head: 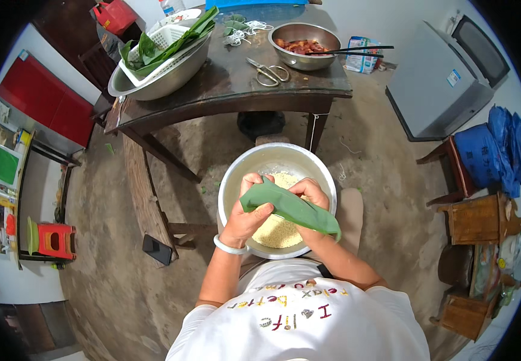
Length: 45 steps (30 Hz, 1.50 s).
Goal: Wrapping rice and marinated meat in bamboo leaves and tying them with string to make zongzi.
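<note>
Between my two hands a broad green leaf (292, 206) is held above a large metal basin (229, 180). My left hand (251, 212) grips its left end, thumb on top, with a pale bangle on the wrist. My right hand (312, 194) holds the leaf's far edge, its fingers partly hidden behind it. Pale yellow grains (278, 232) lie in the basin, which rests at my lap. On the table beyond are metal scissors (267, 72), a steel bowl (304, 63) of reddish meat pieces with black chopsticks (359, 50) across it, white string (238, 37), and long green leaves (188, 38) in a white basket (136, 76).
The dark wooden table (224, 97) stands ahead, with a black-lined bin (260, 124) beneath. A wooden bench (140, 185) at the left bears a phone (157, 249). Further off are a red stool (57, 240), a grey appliance (441, 85) and a chair holding blue bags (481, 153).
</note>
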Each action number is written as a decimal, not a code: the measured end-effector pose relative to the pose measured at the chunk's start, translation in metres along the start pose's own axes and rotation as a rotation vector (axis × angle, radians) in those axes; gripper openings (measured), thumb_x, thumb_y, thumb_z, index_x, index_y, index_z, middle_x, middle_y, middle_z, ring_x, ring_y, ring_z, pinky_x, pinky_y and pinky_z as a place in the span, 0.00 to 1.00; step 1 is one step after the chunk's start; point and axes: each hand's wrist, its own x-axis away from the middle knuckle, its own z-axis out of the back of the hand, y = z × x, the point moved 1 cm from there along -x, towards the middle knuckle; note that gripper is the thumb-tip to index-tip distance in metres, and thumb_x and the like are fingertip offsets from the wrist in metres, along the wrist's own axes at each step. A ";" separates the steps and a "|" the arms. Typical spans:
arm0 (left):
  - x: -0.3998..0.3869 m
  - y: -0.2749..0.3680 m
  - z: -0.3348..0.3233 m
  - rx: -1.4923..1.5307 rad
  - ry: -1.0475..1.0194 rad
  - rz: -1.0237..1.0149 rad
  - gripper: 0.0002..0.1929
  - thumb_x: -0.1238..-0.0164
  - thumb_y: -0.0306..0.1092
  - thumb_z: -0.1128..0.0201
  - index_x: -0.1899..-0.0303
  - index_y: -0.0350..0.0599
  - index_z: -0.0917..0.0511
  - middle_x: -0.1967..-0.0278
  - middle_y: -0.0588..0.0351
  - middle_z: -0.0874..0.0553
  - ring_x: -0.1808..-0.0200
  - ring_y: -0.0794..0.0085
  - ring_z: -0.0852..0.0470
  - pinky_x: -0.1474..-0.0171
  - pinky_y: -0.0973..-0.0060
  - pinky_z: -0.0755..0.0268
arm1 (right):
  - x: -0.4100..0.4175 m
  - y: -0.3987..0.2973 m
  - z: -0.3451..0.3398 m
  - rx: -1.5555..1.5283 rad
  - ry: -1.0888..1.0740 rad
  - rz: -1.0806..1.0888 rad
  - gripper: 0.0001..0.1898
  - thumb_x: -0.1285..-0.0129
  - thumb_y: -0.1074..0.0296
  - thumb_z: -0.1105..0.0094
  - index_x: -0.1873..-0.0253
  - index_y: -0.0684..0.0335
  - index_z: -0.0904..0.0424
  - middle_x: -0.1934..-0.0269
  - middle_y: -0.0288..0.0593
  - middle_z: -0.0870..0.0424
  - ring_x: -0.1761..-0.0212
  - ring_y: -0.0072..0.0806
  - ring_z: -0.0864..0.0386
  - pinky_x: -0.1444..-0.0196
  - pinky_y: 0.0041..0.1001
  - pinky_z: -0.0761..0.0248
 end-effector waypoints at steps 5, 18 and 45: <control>0.007 0.000 0.028 -0.159 0.053 -0.028 0.28 0.40 0.22 0.33 0.44 0.53 0.41 0.45 0.57 0.34 0.44 0.72 0.30 0.41 0.72 0.36 | -0.018 0.048 0.021 -0.043 -0.419 0.083 0.10 0.43 0.72 0.39 0.57 0.67 0.20 0.61 0.44 0.21 0.59 0.32 0.21 0.54 0.27 0.29; 0.004 0.003 0.032 -0.391 0.069 -0.083 0.26 0.40 0.21 0.36 0.46 0.50 0.41 0.48 0.57 0.34 0.49 0.77 0.31 0.46 0.78 0.37 | -0.037 0.021 0.024 -0.135 -0.668 -0.410 0.13 0.36 0.65 0.36 0.51 0.66 0.21 0.63 0.36 0.17 0.61 0.18 0.22 0.57 0.23 0.28; 0.003 0.001 0.022 -0.384 -0.020 -0.067 0.27 0.43 0.22 0.32 0.48 0.50 0.40 0.49 0.56 0.36 0.44 0.74 0.35 0.38 0.75 0.42 | -0.050 -0.013 0.022 0.388 -0.704 0.192 0.12 0.42 0.59 0.34 0.60 0.61 0.19 0.66 0.41 0.19 0.62 0.40 0.21 0.60 0.38 0.30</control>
